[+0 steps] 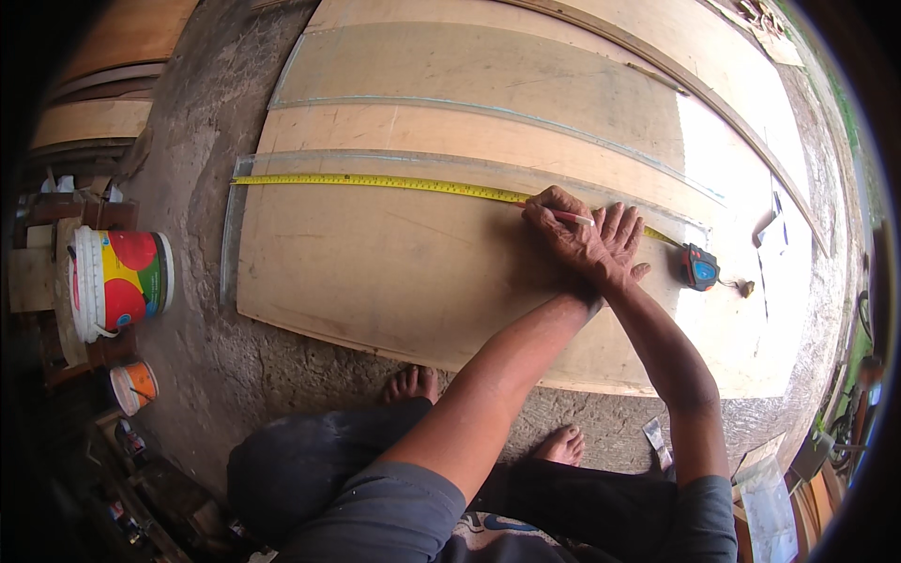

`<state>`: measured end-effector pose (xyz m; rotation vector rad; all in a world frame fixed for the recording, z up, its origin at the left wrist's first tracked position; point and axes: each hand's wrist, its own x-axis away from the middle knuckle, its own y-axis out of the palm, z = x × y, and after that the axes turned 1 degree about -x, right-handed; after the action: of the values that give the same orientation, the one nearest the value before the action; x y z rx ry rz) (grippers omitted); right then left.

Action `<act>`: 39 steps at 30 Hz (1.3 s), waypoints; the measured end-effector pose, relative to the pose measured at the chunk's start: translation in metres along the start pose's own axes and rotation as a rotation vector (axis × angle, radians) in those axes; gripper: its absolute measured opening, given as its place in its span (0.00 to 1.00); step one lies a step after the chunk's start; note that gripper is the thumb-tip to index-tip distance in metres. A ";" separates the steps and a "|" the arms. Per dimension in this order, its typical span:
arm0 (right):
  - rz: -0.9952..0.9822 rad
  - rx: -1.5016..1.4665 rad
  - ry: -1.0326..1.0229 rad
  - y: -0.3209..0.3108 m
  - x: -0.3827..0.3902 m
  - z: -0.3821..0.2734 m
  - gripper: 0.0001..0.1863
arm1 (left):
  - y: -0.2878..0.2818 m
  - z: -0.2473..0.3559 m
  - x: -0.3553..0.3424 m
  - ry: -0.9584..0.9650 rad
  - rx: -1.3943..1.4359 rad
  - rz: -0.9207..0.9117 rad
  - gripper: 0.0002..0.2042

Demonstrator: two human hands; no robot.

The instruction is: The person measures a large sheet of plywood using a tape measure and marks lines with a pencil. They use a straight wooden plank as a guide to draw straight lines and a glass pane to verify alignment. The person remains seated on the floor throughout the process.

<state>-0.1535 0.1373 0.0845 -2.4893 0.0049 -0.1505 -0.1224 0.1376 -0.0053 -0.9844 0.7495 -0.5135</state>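
My forearms cross over a plywood sheet with glass panes on it. A yellow tape measure blade (394,182) stretches from the left edge of the nearer glass pane (228,249) to its blue-and-black case (700,267) at the right. My left hand (621,235) lies flat with fingers stretched across the blade. Crossing over its wrist, my right hand (570,235) grips a red-and-white pencil (571,218). The pencil's point end is at the blade's near edge, partly covered by the fingers.
A farther glass pane (450,70) lies on the plywood (328,128). A long wooden strip (694,84) runs behind it. Left stand a colourful white bucket (122,281) and a small orange tub (134,387). A scraper-like blade (657,441) rests near my foot.
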 end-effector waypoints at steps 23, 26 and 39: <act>-0.071 0.678 -0.340 -0.195 0.123 0.075 0.29 | -0.141 -0.080 -0.015 0.166 -0.108 -0.175 0.33; -0.229 0.475 -0.306 -0.191 0.150 0.051 0.29 | -0.226 -0.148 -0.005 0.196 -0.274 -0.256 0.31; -0.579 -0.017 -0.207 -0.141 0.226 0.016 0.24 | -0.327 -0.109 0.246 -0.240 -0.256 -0.582 0.35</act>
<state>0.0680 0.2501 0.1810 -2.4432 -0.8038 -0.1311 -0.0654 -0.2463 0.1651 -1.4873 0.3056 -0.7955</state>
